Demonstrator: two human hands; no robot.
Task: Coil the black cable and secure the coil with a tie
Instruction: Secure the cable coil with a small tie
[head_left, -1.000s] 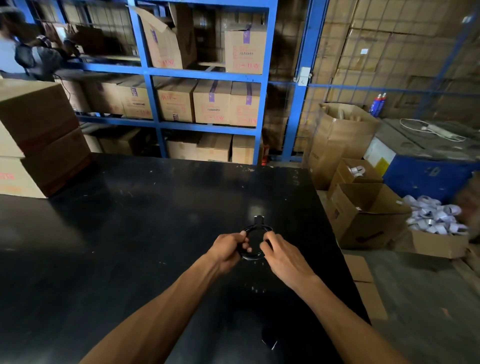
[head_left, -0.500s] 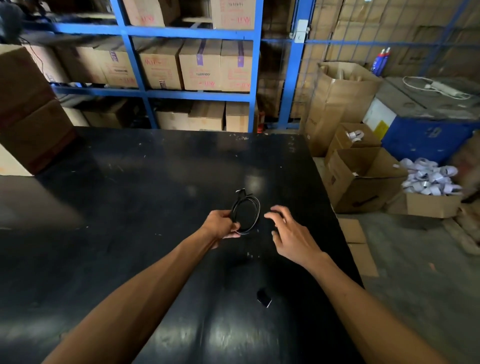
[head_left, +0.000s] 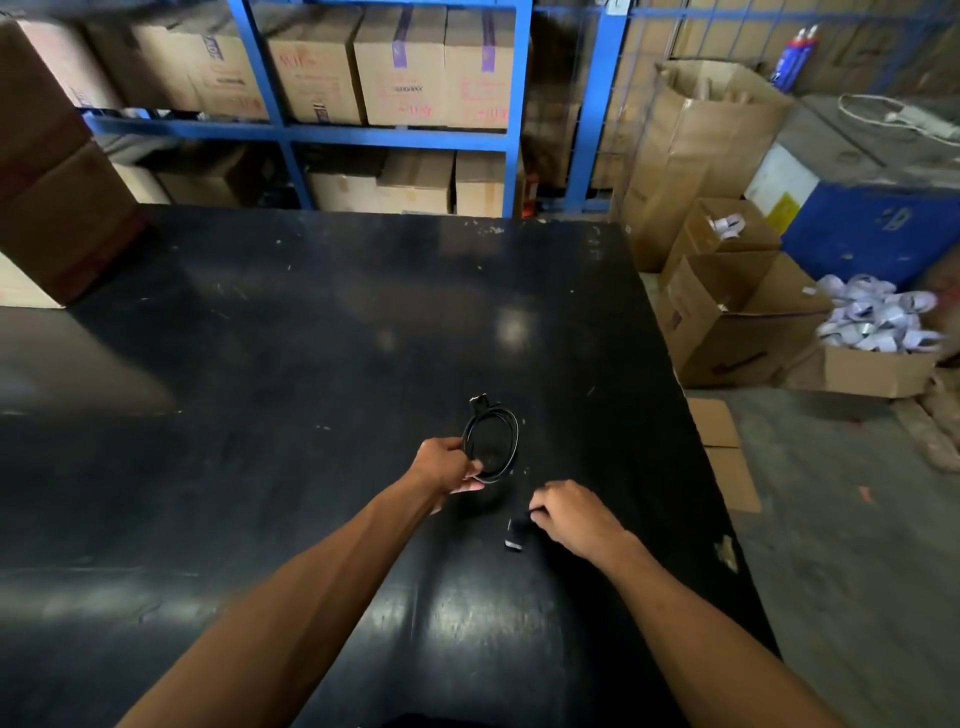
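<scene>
The black cable (head_left: 511, 434) is wound into a small oval coil, with a plug end sticking up at its far side. My left hand (head_left: 448, 465) pinches the coil's near edge and holds it just above the black table (head_left: 311, 338). To the right and nearer me, my right hand (head_left: 569, 512) has its fingertips closed on a short black tie (head_left: 516, 534) with a pale end, which hangs down to the tabletop. The two hands are apart, and the tie does not touch the coil.
Brown cardboard boxes (head_left: 57, 197) are stacked at the table's far left corner. Blue shelving (head_left: 405, 132) with cartons stands behind. Right of the table edge, open boxes (head_left: 737, 322) sit on the floor, one (head_left: 878, 364) full of white pieces, beside a blue drum (head_left: 878, 223).
My right hand let go of the coil, moved back toward me and closed on the tie that lay on the table. My left hand kept the coil. The head tilted down.
</scene>
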